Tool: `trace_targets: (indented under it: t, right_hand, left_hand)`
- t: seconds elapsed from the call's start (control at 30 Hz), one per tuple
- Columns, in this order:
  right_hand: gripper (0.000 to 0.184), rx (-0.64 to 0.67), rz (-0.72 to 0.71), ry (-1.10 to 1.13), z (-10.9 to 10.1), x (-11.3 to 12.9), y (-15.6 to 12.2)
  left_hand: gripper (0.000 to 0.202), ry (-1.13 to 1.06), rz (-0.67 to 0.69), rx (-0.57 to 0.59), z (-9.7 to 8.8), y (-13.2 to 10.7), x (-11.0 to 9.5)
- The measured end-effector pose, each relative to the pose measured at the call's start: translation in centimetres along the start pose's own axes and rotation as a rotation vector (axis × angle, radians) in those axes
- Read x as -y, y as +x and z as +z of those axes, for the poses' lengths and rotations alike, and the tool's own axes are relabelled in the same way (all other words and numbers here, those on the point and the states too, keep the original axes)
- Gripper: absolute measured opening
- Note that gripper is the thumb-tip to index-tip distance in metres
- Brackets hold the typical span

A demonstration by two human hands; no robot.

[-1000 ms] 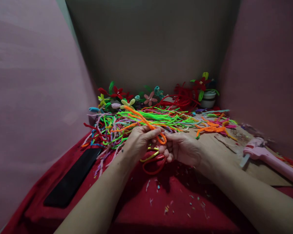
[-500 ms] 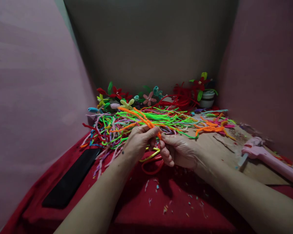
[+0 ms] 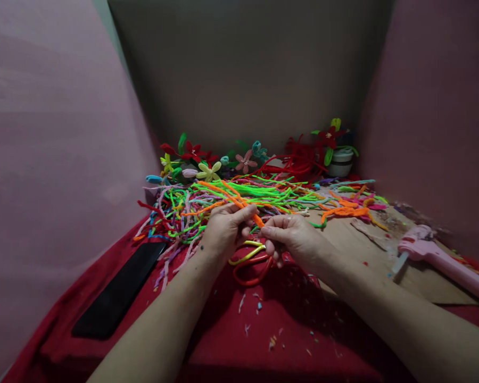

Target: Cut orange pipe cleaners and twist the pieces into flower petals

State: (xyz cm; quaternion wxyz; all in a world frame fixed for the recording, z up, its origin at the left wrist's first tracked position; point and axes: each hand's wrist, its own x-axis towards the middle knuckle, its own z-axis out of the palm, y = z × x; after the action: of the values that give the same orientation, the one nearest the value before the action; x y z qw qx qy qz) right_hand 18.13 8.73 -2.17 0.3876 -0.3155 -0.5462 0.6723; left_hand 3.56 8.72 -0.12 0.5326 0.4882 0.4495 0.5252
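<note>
Orange pipe cleaners run diagonally between my two hands, their loose ends pointing up and left. My left hand pinches them between thumb and forefinger. At their lower end my right hand is closed too, with thumb and fingertips on the tip. Just below the hands lie scissors with red and yellow handles; their blades are hidden. Behind the hands spreads a heap of pipe cleaners in green, orange, lilac and other colours.
A black phone-like slab lies left on the red cloth. To the right, a pink glue gun rests on cardboard. Pipe-cleaner flowers and a small white pot stand at the back. Small scraps litter the cloth.
My right hand has turned, its fingers now curled in around the lower end of the orange pipe cleaners. The left hand keeps its pinch. More of the scissors shows.
</note>
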Motion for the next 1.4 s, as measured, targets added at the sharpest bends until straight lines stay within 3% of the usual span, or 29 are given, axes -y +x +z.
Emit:
trace_targets:
  t: [0.23,0.47,0.87,1.03,1.23,1.3,1.4]
  right_hand:
    - [0.019,-0.015,0.020,-0.035,0.2,0.2,-0.3]
    - [0.020,-0.052,-0.128,-0.116,0.1,0.5,-0.4]
    - [0.020,-0.039,-0.120,-0.062,-0.3,-0.2,0.1]
    - [0.015,-0.081,-0.113,-0.042,-0.3,-0.2,0.1]
    - [0.016,-0.096,-0.124,-0.044,-0.6,-0.3,0.3]
    - [0.014,-0.095,-0.114,-0.019,-0.7,-0.2,0.3]
    - [0.012,-0.096,-0.083,0.003,-0.9,0.1,0.3]
  left_hand:
    - [0.027,-0.115,0.054,-0.093,0.0,0.1,-0.3]
    - [0.024,-0.094,0.036,-0.033,0.0,0.1,0.0]
    - [0.026,-0.045,-0.017,-0.036,0.7,-0.6,0.0]
    - [0.029,0.136,0.015,-0.067,1.2,-0.9,-0.4]
    - [0.026,0.360,0.037,0.000,0.9,-1.1,-1.4]
    - [0.018,0.451,0.128,0.059,0.5,-1.0,-1.5]
    - [0.010,0.692,0.470,0.132,-0.1,-0.7,-1.2]
